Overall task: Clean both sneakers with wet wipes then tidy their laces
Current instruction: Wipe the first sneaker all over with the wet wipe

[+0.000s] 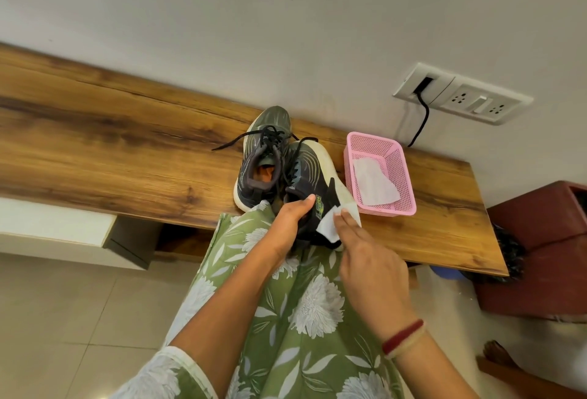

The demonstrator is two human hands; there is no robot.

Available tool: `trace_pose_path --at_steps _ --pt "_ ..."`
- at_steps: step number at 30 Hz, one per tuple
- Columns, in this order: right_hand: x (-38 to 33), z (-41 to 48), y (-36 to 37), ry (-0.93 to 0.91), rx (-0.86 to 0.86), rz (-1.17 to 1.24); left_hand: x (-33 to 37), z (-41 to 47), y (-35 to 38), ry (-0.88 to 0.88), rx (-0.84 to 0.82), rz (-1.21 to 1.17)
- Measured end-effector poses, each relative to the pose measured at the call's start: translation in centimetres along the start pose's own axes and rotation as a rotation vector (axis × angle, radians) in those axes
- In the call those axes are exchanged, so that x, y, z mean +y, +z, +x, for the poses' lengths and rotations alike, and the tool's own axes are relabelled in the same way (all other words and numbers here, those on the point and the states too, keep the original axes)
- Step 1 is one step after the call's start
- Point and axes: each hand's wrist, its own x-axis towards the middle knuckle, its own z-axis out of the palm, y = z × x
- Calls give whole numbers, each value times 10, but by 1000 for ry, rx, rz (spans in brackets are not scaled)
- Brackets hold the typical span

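Sneaker (309, 176) nearest us lies tilted at the front edge of the wooden bench (127, 144). Our left hand (292, 217) grips its heel, and our right hand (371, 268) presses a wet wipe (330, 227) to its side with flat fingers. Pressing hard could, we judge, shove it off the edge or drop the unpinched wipe.

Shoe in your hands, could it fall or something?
It might. The near sneaker juts past the bench edge, and only the left hand grips its heel, so a hard rub could knock it loose. The right hand just presses the wipe with flat fingers, so the wipe could slide off. The far sneaker has loose laces that could snag.
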Motion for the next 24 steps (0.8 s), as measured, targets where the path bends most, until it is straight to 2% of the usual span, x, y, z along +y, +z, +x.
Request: trace_pose_path --at_steps 5,8,14,20,24 --pt "2 43 -6 -33 -31 110 2 -2 1 21 -6 -4" --pt "5 33 -5 -45 -59 61 1 -2 0 22 -1 1" --pt "7 -26 22 -92 97 -107 0 1 1 -5 13 -50" --pt "-2 -16 32 -47 142 -77 3 -2 2 7 -1 -37" --pt "-10 20 10 -17 24 -75 3 -3 2 -13 -2 -31"
